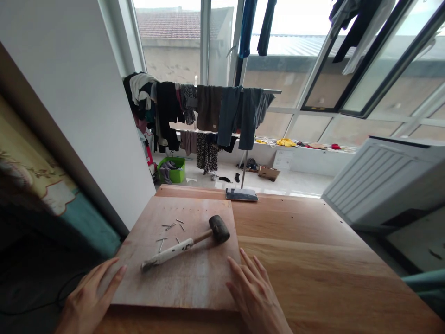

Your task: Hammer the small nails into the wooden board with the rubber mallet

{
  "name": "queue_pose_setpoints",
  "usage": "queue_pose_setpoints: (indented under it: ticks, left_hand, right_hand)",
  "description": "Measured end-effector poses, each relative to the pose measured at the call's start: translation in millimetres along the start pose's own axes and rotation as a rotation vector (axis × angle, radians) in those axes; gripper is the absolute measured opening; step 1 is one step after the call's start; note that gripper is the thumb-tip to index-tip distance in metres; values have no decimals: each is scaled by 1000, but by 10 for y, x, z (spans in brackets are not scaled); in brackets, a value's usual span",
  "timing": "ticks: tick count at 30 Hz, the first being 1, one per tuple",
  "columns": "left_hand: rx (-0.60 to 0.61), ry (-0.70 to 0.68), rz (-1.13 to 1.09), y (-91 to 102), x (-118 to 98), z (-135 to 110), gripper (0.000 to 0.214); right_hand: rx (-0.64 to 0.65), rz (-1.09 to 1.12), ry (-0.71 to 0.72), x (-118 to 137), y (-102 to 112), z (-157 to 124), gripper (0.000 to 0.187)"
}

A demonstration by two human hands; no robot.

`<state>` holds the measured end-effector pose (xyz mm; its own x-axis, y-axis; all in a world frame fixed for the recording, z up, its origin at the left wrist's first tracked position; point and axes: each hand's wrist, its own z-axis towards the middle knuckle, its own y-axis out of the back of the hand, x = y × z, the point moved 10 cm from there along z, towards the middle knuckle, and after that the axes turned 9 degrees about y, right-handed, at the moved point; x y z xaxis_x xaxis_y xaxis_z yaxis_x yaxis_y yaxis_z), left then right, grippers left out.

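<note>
A thin wooden board [194, 290] lies flat on the wooden table, with a row of small holes or marks near its far edge. My left hand [92, 290] rests at the board's left edge, fingers stretched out and holding nothing. On its right edge lies my right hand [252, 285], fingers spread and empty. Between them a rubber mallet [219, 229] lies diagonally, its black head to the far right and its handle wrapped in white. Several loose nails [170, 227] are scattered on the board beyond the handle.
The wooden table [313, 269] extends to the right, with a phone [241, 195] at its far edge. Beyond stand a clothes rack with hanging trousers [250, 116], a green basket [177, 169] and a cardboard box [269, 173]. A white wall is on the left.
</note>
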<state>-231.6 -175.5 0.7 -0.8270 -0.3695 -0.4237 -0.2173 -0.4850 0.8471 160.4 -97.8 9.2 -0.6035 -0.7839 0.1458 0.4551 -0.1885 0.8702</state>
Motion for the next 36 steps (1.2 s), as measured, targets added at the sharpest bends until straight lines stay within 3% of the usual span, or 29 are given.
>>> queue_pose_setpoints:
  ticks: [7,12,15,18,22,26,29,33,36]
  left_hand:
    - [118,-133,-119,-204,-654,-304,36]
    - [320,-347,-189,-512,-1367,-508,30]
    - [290,-469,-206,-601,-1827,-485,28]
    - [302,-650,-206,-777,-2321,-427,35]
    - [454,-906,-104,-1224,-2863,-390,54]
    - [546,-1035,-56,-1582,-3258,-420,64]
    - [576,-1102,-86,-1737,-3541,-553,58]
    - [596,-1128,-167,-1847,-3851,-704,49]
    - [649,-1156,-245,-1868,-4010,-773,46]
  right_hand:
    - [-123,-141,-155,-609,330,-574,35]
    - [-136,-232,-283,-1168,600,-1102,32]
    - [-170,-262,-343,-1332,780,-1227,37]
    - [-188,-165,-440,-1364,832,-1169,37]
    - [-89,93,-508,-1234,630,-827,42]
    - [80,284,-537,-1133,369,-435,53]
    - [162,380,-542,-1124,234,-242,50]
    - [179,517,-659,-1208,115,-273,45]
    - [81,603,-811,-1324,149,-474,42]
